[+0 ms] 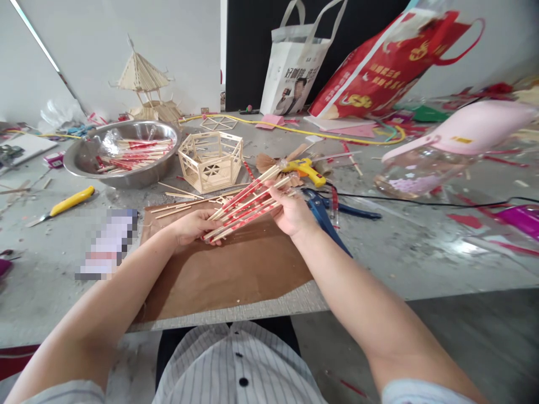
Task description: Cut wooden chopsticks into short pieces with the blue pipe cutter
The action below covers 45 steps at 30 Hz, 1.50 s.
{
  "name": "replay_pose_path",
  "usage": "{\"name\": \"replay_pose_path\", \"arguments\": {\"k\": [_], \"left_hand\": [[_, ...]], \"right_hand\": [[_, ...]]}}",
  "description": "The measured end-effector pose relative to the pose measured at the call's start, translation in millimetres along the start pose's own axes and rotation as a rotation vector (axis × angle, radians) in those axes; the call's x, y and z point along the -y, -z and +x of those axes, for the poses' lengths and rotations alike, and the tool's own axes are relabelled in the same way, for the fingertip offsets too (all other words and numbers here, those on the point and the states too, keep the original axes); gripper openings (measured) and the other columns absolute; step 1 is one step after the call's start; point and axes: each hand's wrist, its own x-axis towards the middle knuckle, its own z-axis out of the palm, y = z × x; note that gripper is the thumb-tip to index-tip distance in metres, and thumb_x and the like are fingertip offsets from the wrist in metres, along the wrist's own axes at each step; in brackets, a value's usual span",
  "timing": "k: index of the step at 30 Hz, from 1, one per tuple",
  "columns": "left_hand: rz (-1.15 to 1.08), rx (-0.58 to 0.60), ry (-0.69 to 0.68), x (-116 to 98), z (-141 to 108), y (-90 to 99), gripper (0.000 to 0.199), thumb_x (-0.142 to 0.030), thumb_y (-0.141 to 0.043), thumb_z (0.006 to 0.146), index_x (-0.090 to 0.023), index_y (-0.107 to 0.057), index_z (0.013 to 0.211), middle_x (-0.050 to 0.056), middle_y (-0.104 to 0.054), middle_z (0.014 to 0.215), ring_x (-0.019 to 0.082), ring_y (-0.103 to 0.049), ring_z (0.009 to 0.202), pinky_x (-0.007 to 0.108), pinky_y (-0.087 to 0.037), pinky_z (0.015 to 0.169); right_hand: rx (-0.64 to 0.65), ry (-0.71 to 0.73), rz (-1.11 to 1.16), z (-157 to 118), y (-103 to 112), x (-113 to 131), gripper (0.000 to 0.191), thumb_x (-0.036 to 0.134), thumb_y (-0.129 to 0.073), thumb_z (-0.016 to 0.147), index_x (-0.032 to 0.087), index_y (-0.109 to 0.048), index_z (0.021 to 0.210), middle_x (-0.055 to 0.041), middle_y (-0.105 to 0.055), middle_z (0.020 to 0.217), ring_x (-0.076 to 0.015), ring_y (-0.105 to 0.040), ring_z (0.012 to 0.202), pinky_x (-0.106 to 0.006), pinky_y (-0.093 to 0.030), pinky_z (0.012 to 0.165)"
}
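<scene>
Between my two hands lies a bundle of thin wooden sticks (248, 205) with red printed wrapping, slanting up to the right. The near ends are gripped by my left hand (197, 227), its fingers closed around them. My right hand (290, 210) holds the far part, thumb on top. Below is a brown sheet (227, 275) on the table. Several bare sticks (177, 207) lie along its back edge. Just behind stands a hexagonal frame built of sticks (213, 163). A yellow glue gun (307, 170) and blue-handled pliers (326, 221) rest right of my right hand.
A steel bowl (122, 177) with more wrapped sticks stands at back left, near a yellow utility knife (71, 202). Farther back is a stick-built pavilion (143, 73). A white bag (290, 73), a red bag (374, 73) and a pink-lidded jug (458, 134) stand at back right.
</scene>
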Motion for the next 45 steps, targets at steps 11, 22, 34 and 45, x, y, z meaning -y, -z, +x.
{"name": "replay_pose_path", "arguments": {"k": [11, 22, 34, 45], "left_hand": [[0.104, 0.016, -0.013, -7, -5, -1.3, 0.029, -0.034, -0.060, 0.066, -0.012, -0.054, 0.085, 0.003, -0.058, 0.060, 0.004, -0.044, 0.037, 0.013, -0.026, 0.030], [-0.021, 0.069, 0.053, -6, -5, -10.0, 0.030, -0.035, -0.051, 0.074, -0.015, -0.048, 0.097, 0.012, -0.059, 0.096, 0.012, -0.059, 0.054, 0.023, -0.047, 0.044], [0.007, 0.050, 0.032, -16, -10, -14.3, 0.036, -0.039, -0.053, 0.072, -0.017, -0.046, 0.100, -0.007, -0.035, 0.047, 0.000, -0.023, 0.032, 0.011, -0.011, 0.028], [-0.148, -0.253, -0.306, -60, -47, 25.5, 0.012, -0.023, -0.050, 0.075, -0.018, -0.046, 0.086, -0.007, -0.030, 0.049, 0.002, -0.023, 0.036, 0.013, -0.015, 0.032]], "right_hand": [[-0.135, 0.033, 0.120, 2, -1, 5, 0.021, 0.020, -0.072, 0.051, 0.021, -0.060, 0.068, 0.0081, -0.060, 0.060, -0.0051, -0.053, 0.051, -0.017, -0.046, 0.051], [-0.123, 0.170, 0.144, 4, -2, 10, 0.021, 0.026, -0.071, 0.053, 0.019, -0.058, 0.068, 0.0091, -0.051, 0.049, -0.0037, -0.045, 0.043, -0.019, -0.045, 0.048], [-0.191, 0.162, 0.195, 6, 5, 22, 0.017, 0.025, -0.067, 0.058, 0.020, -0.054, 0.068, 0.0101, -0.051, 0.049, -0.0037, -0.047, 0.040, -0.019, -0.046, 0.046], [-0.538, 0.382, 0.470, 10, 46, 74, 0.015, 0.026, -0.045, 0.078, 0.019, -0.052, 0.067, 0.0103, -0.044, 0.046, -0.0011, -0.044, 0.038, -0.015, -0.046, 0.047]]}}
